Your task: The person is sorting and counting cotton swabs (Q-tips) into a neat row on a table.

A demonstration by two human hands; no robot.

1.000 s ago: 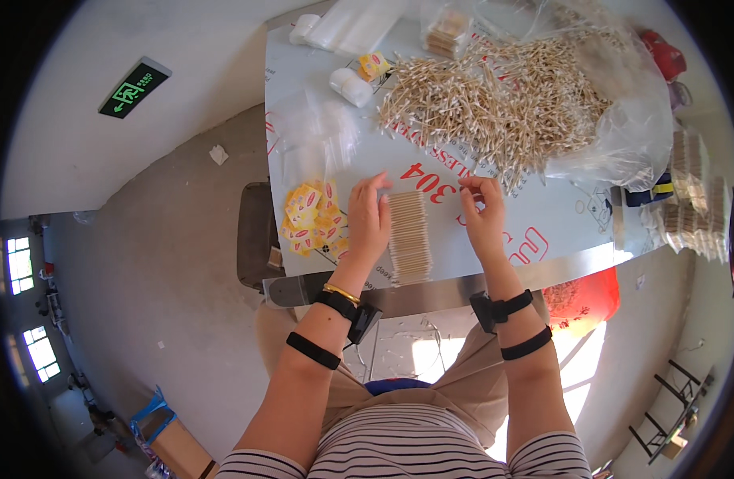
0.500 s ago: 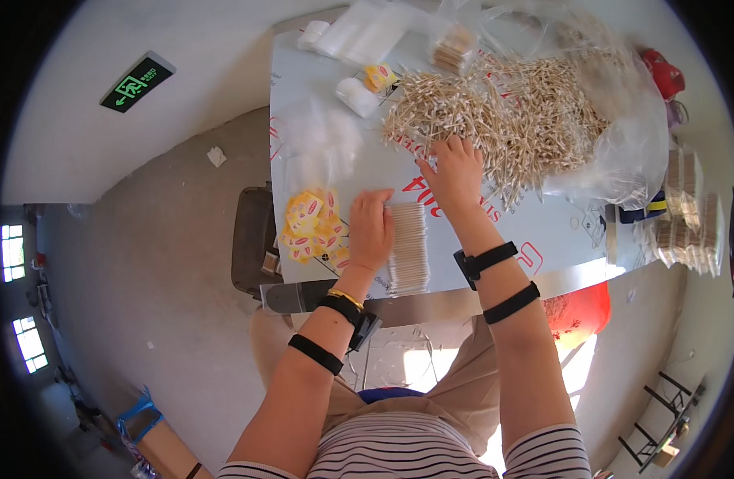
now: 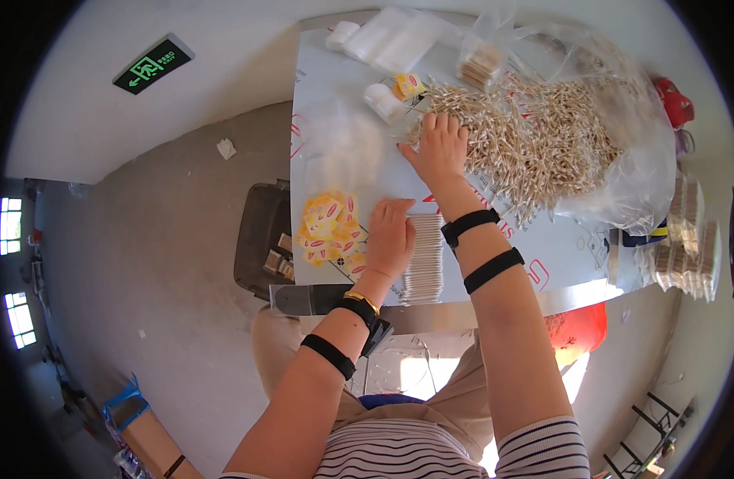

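Observation:
My left hand rests on the table against the left side of a neat row of cotton swabs. Its fingers lie forward past the row's upper end, with the thumb apart. Farther ahead, my right hand reaches the left edge of a big loose heap of cotton swabs. The fingers there are spread and the thumb is held out; the fingertips meet the swabs, and no swab in the grip can be made out. Left of my left hand lie several small yellow-and-white packets.
Clear plastic bags lie on the metal table; more bags are at the back. A white roll sits near the heap. A dark bin stands left of the table. Bagged stacks stand at the right.
My right hand has moved left and away from me along the heap's edge. My left hand stays beside the neat row. The whole view has shifted slightly.

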